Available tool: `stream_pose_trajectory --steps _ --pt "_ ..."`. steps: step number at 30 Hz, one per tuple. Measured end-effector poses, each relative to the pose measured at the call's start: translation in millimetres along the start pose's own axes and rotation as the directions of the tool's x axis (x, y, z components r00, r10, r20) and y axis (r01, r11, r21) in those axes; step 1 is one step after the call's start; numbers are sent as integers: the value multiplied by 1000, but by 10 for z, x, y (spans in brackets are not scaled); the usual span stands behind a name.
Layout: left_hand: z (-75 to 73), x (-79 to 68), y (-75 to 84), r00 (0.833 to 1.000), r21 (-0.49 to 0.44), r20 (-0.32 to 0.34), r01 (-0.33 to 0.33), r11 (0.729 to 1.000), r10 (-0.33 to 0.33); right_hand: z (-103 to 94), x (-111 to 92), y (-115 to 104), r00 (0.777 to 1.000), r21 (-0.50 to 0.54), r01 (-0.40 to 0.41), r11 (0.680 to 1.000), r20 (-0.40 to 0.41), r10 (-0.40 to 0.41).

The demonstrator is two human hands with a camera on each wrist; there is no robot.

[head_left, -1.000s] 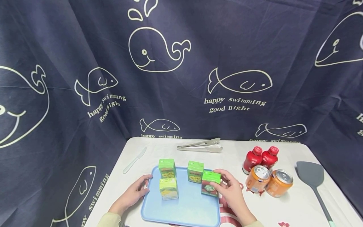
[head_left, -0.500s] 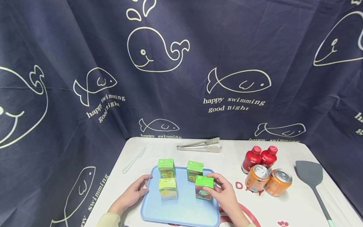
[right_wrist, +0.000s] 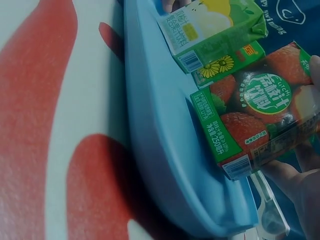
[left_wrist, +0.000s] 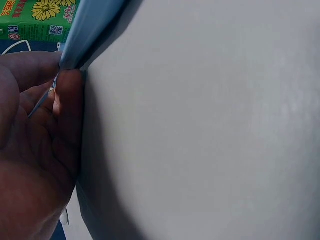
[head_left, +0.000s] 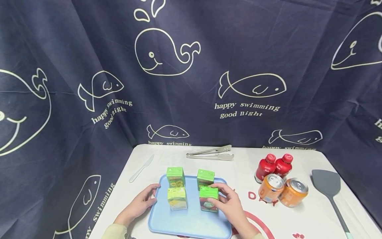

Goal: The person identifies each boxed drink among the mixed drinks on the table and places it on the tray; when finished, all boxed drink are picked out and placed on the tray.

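Note:
My left hand (head_left: 138, 203) grips the left rim of a blue tray (head_left: 194, 225); the left wrist view shows the thumb and fingers pinching its edge. Over the tray's right half, my right hand (head_left: 231, 204) holds a litchi juice carton (head_left: 208, 191) between thumb and fingers. Whether the carton's base touches the tray I cannot tell. Just behind it stands a green carton with yellow flowers (head_left: 205, 176), partly covered. On the tray's left half, a yellow-green juice carton (head_left: 177, 201) stands in front of another green flower carton (head_left: 175, 173).
Metal tongs (head_left: 210, 154) lie at the back of the white table, a pale knife (head_left: 141, 169) at the left. To the right stand two red bottles (head_left: 265, 169), two orange cans (head_left: 293, 192) and a grey spatula (head_left: 326, 182). A dark blue whale-print cloth (head_left: 185, 109) hangs behind.
My right hand has carried the litchi juice carton leftward and slightly toward me, from the tray's right edge to in front of the flower carton. My left hand has stayed on the rim.

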State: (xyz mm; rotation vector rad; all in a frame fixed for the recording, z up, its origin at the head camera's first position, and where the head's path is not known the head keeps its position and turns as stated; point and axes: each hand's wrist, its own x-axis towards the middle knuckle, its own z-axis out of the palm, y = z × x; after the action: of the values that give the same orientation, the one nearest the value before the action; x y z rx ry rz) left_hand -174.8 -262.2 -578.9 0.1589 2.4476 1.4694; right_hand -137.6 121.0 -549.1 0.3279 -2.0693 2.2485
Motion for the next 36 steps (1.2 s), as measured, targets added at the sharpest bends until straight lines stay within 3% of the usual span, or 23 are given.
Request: stream_pose_trajectory --steps 9,19,27,36 --pt "5 10 6 1000 11 4 7 1000 -7 27 28 32 997 8 53 999 59 -53" --pt "22 -15 34 1000 14 -21 11 1000 -10 22 36 39 995 13 71 997 70 -72" --pt "9 -28 57 999 55 -40 30 998 -28 -10 26 18 998 -76 44 996 36 -41" --pt "-11 -30 53 999 57 -37 24 998 -22 -23 17 37 996 -138 83 987 45 -78"
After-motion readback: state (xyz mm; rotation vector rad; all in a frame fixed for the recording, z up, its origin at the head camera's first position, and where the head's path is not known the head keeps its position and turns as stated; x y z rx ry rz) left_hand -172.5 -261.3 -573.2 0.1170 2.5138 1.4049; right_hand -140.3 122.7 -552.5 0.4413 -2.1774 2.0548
